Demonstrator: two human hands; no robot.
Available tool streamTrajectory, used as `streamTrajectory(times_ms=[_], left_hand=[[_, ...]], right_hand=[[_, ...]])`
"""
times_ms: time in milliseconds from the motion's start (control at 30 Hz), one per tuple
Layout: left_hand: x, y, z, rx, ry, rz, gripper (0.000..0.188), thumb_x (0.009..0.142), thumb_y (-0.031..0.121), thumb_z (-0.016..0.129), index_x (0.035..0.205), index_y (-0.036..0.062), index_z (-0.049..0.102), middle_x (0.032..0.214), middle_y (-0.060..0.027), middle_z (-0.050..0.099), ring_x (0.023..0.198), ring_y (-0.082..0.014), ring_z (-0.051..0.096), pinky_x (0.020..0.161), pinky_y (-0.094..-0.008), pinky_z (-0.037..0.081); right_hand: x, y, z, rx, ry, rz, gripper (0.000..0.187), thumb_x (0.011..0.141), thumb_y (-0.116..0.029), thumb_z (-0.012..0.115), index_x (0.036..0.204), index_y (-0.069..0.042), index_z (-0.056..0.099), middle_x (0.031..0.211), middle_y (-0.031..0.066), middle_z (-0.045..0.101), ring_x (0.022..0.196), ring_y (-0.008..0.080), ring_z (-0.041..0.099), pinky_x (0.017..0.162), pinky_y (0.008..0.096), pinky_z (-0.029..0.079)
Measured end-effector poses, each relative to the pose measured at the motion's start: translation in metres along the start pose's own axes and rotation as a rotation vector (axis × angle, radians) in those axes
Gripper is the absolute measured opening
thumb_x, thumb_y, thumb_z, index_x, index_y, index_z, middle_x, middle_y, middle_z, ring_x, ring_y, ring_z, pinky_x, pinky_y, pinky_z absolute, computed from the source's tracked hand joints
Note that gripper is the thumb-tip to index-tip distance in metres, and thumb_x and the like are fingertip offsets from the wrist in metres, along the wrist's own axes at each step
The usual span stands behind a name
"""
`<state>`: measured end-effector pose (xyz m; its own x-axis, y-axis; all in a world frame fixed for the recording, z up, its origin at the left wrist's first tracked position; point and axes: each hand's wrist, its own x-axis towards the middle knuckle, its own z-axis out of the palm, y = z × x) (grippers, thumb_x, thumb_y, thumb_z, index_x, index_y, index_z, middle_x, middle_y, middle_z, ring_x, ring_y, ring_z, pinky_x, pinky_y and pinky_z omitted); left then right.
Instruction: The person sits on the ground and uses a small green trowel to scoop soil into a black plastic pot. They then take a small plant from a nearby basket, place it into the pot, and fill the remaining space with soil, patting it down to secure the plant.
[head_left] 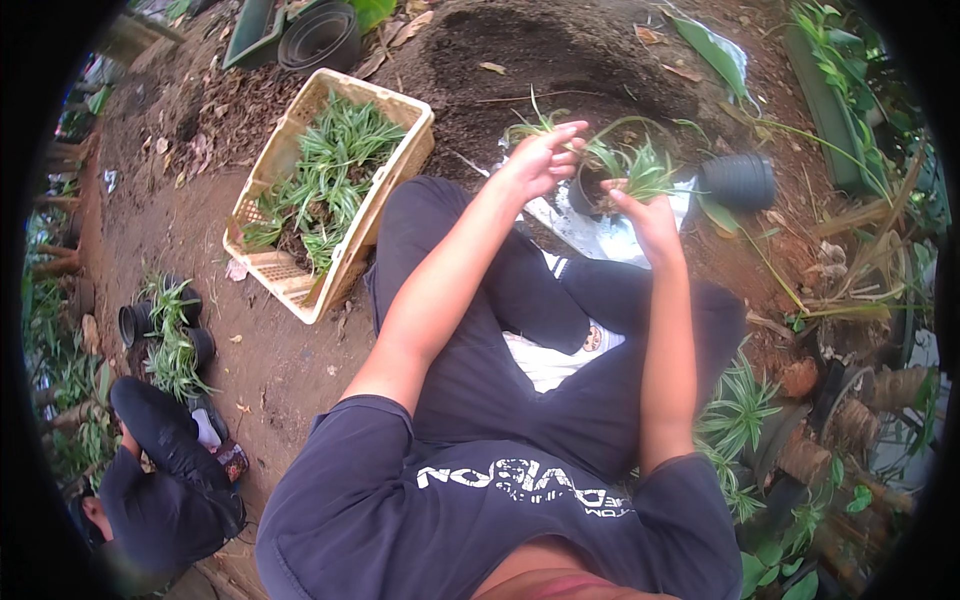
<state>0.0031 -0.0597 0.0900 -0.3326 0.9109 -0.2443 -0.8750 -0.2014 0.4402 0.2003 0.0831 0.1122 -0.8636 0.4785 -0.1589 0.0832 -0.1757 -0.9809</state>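
My left hand (pixel 545 162) is closed around a small green-and-white striped spider plant (pixel 532 126), whose leaves stick out past the knuckles. My right hand (pixel 652 224) pinches another spider plant (pixel 648 172) by its base, thumb up, at the rim of a black plastic pot (pixel 582 192). The pot is partly hidden behind my hands and the leaves, so I cannot tell how full it is. Under the pot lies a crumpled white sheet (pixel 612 236). A second black pot (pixel 738 183) rests on its side to the right.
To the left stands a cream crate (pixel 268 180) with many spider plants. Dark loose soil (pixel 465 60) is heaped ahead. Nested black pots (pixel 320 38) lie far left. Potted plants (pixel 172 335) stand near another seated person (pixel 175 480). A green trough (pixel 825 110) edges the right.
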Motion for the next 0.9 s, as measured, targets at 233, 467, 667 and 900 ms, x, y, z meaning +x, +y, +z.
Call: streamTrajectory(times_ms=[233, 467, 667, 900], left_hand=[[0.001, -0.002, 0.005, 0.189, 0.049, -0.039, 0.037, 0.108, 0.016, 0.055, 0.143, 0.0041, 0.053, 0.091, 0.0016, 0.059, 0.057, -0.0023, 0.038, 0.048, -0.0184, 0.032], [0.004, -0.024, 0.010, 0.387, 0.113, -0.073, 0.021, 0.108, 0.020, 0.053, 0.114, 0.0032, 0.064, 0.100, -0.0003, 0.062, 0.068, -0.0033, 0.045, 0.052, -0.0189, 0.036], [0.005, -0.033, 0.012, 0.499, 0.133, -0.087, 0.032, 0.109, 0.020, 0.050, 0.126, -0.0040, 0.063, 0.105, -0.0040, 0.059, 0.071, -0.0061, 0.047, 0.057, -0.0210, 0.040], [0.007, -0.032, 0.009, 0.324, 0.045, -0.149, 0.029, 0.111, 0.020, 0.043, 0.119, -0.0008, 0.063, 0.102, -0.0034, 0.059, 0.074, -0.0064, 0.045, 0.056, -0.0214, 0.038]], right_hand=[[0.003, -0.010, 0.001, 0.193, -0.018, -0.033, 0.027, 0.092, -0.005, 0.076, 0.118, 0.001, 0.072, 0.118, 0.0097, 0.076, 0.092, 0.0090, 0.066, 0.085, 0.0280, 0.052], [0.003, -0.002, 0.000, -0.039, 0.041, -0.058, 0.026, 0.092, -0.011, 0.078, 0.114, 0.001, 0.074, 0.109, 0.0079, 0.077, 0.095, 0.0134, 0.069, 0.087, 0.0304, 0.053], [0.008, 0.003, -0.010, -0.146, 0.080, 0.019, 0.018, 0.088, -0.010, 0.082, 0.102, -0.001, 0.077, 0.093, 0.0023, 0.075, 0.082, 0.0095, 0.066, 0.075, 0.0294, 0.052], [0.010, 0.011, -0.014, -0.174, 0.041, 0.054, 0.021, 0.088, -0.009, 0.082, 0.106, 0.000, 0.078, 0.094, 0.0034, 0.076, 0.080, 0.0098, 0.066, 0.074, 0.0297, 0.053]])
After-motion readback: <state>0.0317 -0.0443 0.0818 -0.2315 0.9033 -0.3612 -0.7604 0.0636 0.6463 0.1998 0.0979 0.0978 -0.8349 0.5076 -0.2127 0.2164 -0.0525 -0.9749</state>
